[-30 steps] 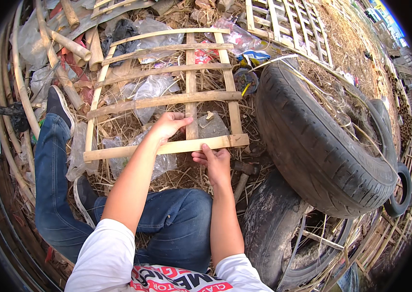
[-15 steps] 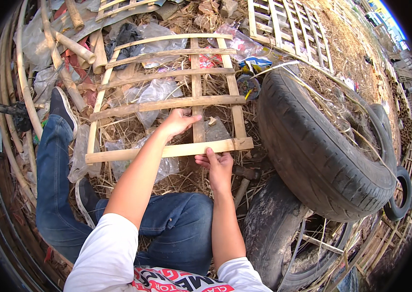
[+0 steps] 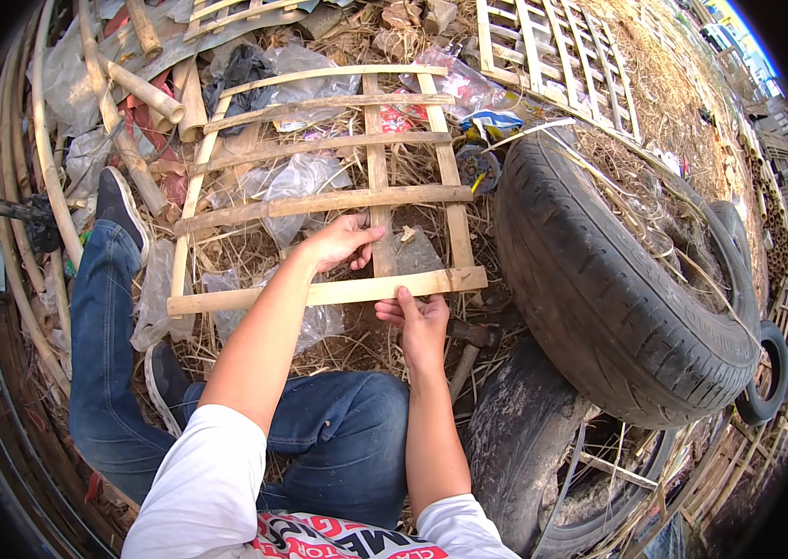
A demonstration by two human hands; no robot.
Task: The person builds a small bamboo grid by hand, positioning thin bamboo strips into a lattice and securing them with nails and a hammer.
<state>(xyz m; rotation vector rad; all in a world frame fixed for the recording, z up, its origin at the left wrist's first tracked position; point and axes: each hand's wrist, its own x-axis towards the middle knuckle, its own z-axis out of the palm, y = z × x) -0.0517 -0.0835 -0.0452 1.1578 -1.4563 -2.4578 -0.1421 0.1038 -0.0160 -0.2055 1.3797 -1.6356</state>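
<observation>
A bamboo lattice frame (image 3: 319,206) lies before me, with several crosswise slats fixed over lengthwise strips. At its near end, a paler bamboo slat (image 3: 338,291) crosses the strips. My right hand (image 3: 420,326) grips this slat near its right part, thumb on top and fingers below. My left hand (image 3: 338,246) is closed in a pinch at the middle lengthwise strip (image 3: 377,168), just above the pale slat; whatever lies between its fingertips is hidden. Beside my right hand a hammer (image 3: 465,359) with a dark head and wooden handle rests on the ground.
A large worn tyre (image 3: 590,289) stands close on the right, with another tyre (image 3: 515,429) below it. Bamboo poles (image 3: 124,140) lie at the left. Another lattice panel (image 3: 552,65) is at the back right. Straw and plastic bags (image 3: 296,191) litter the ground.
My left hand has shifted slightly down, and its fingers have curled more beside the middle strip. The frame has moved a touch to the right. My right hand keeps its grip.
</observation>
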